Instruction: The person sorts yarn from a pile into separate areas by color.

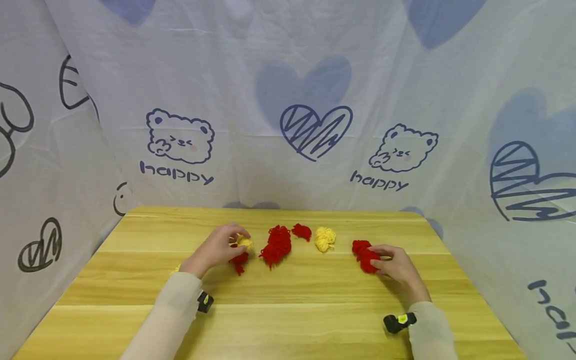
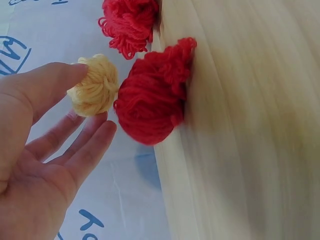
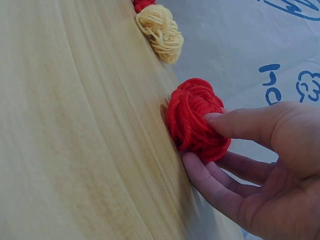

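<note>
On the wooden table (image 1: 288,300) my left hand (image 1: 235,243) pinches a small yellow yarn ball (image 1: 245,243) between thumb and fingers. The left wrist view shows the left hand (image 2: 92,102) on this yellow ball (image 2: 97,90), with a red yarn ball (image 2: 150,102) touching it on the table. My right hand (image 1: 383,260) grips another red yarn bundle (image 1: 365,256) at the right. In the right wrist view the thumb (image 3: 235,122) lies on top of that red bundle (image 3: 192,117) and the fingers (image 3: 200,175) sit beneath it.
A larger red yarn pile (image 1: 276,245), a small red tuft (image 1: 302,231) and a loose yellow yarn clump (image 1: 325,238) lie in a row mid-table. Printed cloth walls (image 1: 288,100) enclose the back and both sides. A black wrist camera (image 1: 398,321) sits on each sleeve.
</note>
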`<state>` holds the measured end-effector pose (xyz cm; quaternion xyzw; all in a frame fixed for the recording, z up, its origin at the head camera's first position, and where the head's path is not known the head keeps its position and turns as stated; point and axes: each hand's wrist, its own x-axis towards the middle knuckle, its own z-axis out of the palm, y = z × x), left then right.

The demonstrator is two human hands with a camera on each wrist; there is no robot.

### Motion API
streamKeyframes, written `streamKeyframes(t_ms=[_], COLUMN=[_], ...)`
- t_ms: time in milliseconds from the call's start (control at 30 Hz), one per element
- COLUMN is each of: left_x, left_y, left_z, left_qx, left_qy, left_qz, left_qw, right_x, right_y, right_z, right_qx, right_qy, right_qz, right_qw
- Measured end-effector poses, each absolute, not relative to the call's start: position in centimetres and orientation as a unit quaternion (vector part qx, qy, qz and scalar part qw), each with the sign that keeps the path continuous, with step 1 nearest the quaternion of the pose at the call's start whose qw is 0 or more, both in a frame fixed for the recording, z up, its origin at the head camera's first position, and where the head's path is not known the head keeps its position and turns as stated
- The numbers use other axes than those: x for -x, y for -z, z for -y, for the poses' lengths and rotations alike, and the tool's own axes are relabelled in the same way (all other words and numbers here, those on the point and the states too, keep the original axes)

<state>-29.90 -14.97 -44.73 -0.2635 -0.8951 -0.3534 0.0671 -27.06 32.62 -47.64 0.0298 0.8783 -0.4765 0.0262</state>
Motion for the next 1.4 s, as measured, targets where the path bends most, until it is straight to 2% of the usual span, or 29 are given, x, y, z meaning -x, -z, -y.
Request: streamKeyframes(t_ms=[700, 1400], left_x=[28.3, 26.1], left_y=[44.0, 43.6], left_z=[17.6, 23.4], left_qx=[0.255, 0.215], left_qy=[0.378, 0.369], left_qz=[0.887, 0.899], left_qw=[0.068, 0.094], right_x=[27.0, 27.1], right_y=[47.8, 47.6], right_z=[-32.7, -32.7], right_qx=[-0.023, -0.022], right_qy=[0.476, 0.487], right_qz=[-0.879, -0.873], right_qw=[0.025, 0.026])
